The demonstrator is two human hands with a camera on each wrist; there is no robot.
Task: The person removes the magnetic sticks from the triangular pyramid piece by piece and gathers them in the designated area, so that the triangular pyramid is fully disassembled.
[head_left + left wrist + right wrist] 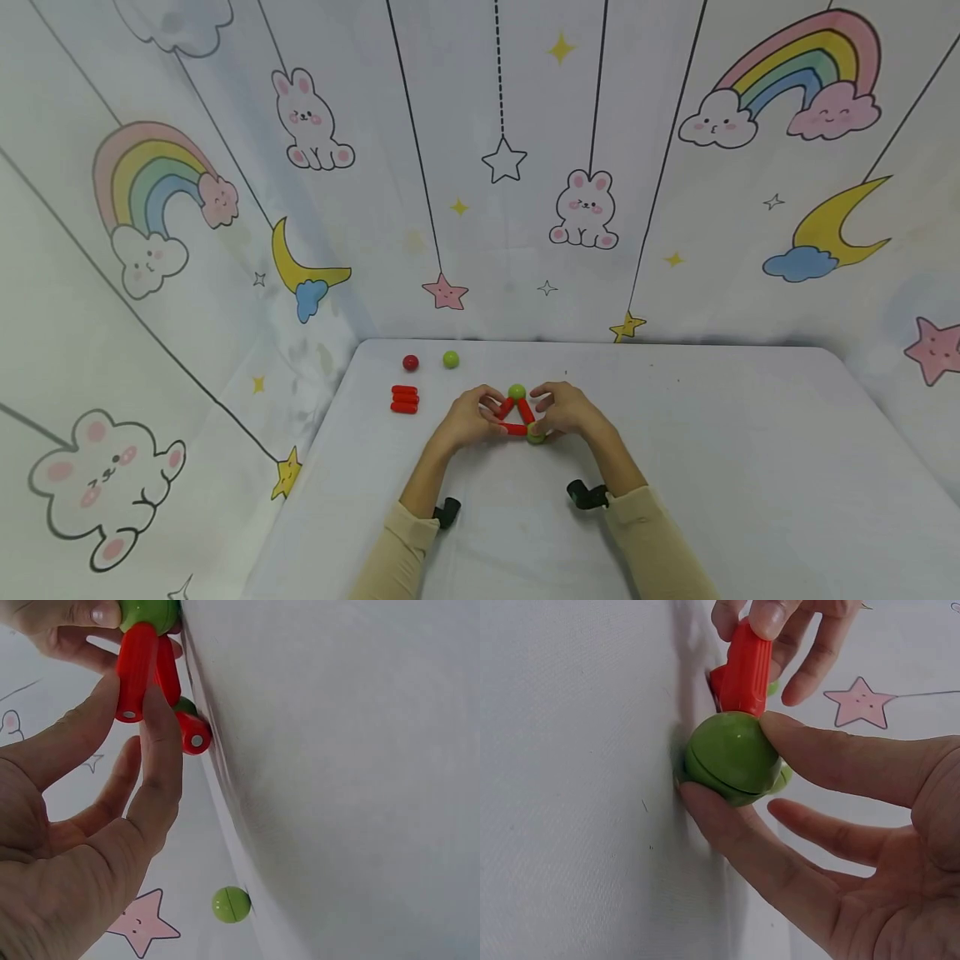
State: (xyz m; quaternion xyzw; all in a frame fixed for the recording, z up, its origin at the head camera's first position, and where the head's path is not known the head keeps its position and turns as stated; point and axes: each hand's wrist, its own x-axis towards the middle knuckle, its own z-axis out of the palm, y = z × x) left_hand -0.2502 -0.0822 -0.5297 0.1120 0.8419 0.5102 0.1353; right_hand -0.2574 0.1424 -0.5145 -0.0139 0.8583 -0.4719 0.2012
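Note:
My left hand (467, 418) pinches a red rod (136, 671) between thumb and finger; its free end shows a small silvery disc. The rod's other end meets a green ball (733, 756) with a seam around it, which my right hand (572, 408) pinches between thumb and finger. From that ball a second red rod (526, 412) runs back to another green ball (517, 392). A third red rod (506, 407) slants from this far ball toward my left fingers, its free end (196, 739) apart from the held rod. The three rods outline a triangle, with its left corner without a ball.
At the table's back left lie a red ball (411, 363) and a loose green ball (451, 359). Several red rods (404, 399) lie side by side in front of them. A white cloth (735, 450) covers the table, and a patterned curtain (510, 225) hangs behind.

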